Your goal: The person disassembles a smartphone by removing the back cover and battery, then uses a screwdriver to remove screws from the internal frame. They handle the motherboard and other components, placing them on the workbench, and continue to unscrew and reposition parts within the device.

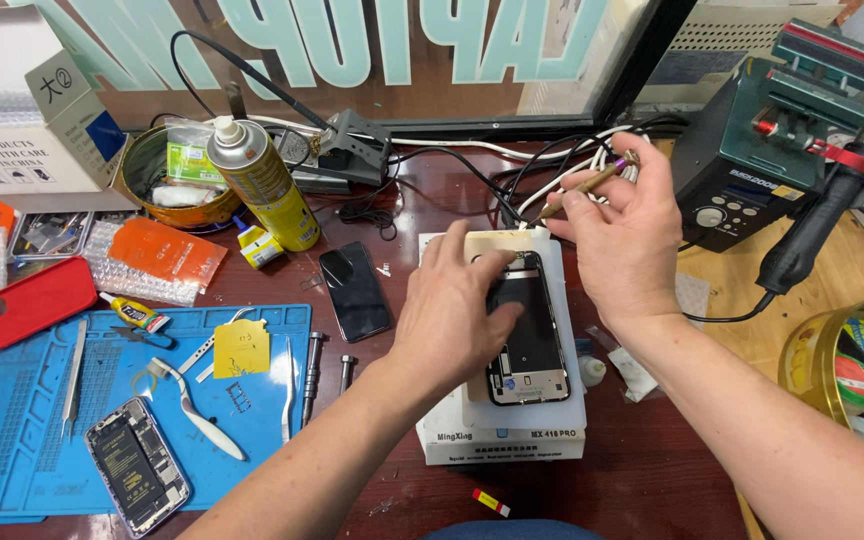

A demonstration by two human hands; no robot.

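Note:
My left hand (pixel 455 310) lies flat on an opened phone frame (pixel 532 345), pressing it onto a white pad that sits on a white box (pixel 502 440). My right hand (pixel 624 235) hovers above and to the right of the phone, pinching a slim brass-coloured tool (pixel 592 185) whose tip points left toward a bundle of cables. The upper part of the phone is covered by my left fingers.
A black phone screen (pixel 354 290) lies left of the box. On the blue mat (pixel 12 440) are tweezers, a screwdriver, a yellow tag and another opened phone (pixel 137 465). A yellow spray can (pixel 262 185), a red case (pixel 32 300) and a hot-air station (pixel 762 150) stand around.

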